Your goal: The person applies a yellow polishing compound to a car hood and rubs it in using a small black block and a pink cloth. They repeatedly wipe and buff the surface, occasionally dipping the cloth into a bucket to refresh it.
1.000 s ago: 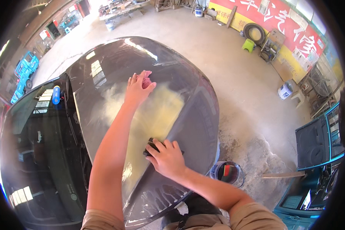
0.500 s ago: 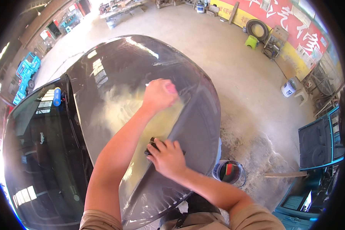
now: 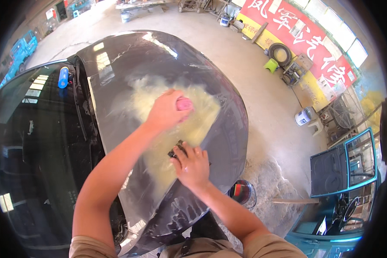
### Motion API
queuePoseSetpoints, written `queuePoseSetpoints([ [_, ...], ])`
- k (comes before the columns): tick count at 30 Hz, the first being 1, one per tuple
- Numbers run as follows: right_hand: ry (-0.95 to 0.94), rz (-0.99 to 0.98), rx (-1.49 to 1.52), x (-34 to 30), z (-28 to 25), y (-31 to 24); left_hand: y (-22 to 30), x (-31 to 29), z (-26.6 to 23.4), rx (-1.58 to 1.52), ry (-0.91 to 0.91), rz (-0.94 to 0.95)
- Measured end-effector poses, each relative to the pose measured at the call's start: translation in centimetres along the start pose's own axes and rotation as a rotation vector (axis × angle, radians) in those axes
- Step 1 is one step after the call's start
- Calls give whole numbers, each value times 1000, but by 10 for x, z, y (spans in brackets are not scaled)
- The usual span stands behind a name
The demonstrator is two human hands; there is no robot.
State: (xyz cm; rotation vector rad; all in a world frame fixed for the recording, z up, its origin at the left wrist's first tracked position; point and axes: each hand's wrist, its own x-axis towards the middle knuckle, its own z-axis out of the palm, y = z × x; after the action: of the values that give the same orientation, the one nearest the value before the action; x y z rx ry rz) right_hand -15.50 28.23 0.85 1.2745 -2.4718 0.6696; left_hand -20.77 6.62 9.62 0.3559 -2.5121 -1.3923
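The car hood [image 3: 159, 56] is painted sheet metal, dark grey; toward 12 o'clock it is glossy and mirrors the sky, while its centre carries a matt, pale yellow filler patch [image 3: 193, 124] with a dull, chalky haze around the edges. Toward 6 o'clock the paint is wet and streaked. The windshield [image 3: 34, 142] at 9 o'clock is smooth, reflective glass. The left hand [image 3: 165, 112] presses a pink, soft-looking pad [image 3: 185, 103]; the right hand [image 3: 193, 165] presses a dark block [image 3: 178, 149], material not discernible. The floor [image 3: 262, 99] is rough, matt concrete, dusty at 4 o'clock beside a glossy bucket [image 3: 241, 192].
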Motion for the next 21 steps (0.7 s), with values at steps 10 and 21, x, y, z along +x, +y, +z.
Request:
queuePoseSetpoints([
  [10,145,404,-368,96,10,119,-134,-120,-67,468,4,391],
  [21,20,270,-378,63,27,57,-140,-124,-77,369,32,375],
])
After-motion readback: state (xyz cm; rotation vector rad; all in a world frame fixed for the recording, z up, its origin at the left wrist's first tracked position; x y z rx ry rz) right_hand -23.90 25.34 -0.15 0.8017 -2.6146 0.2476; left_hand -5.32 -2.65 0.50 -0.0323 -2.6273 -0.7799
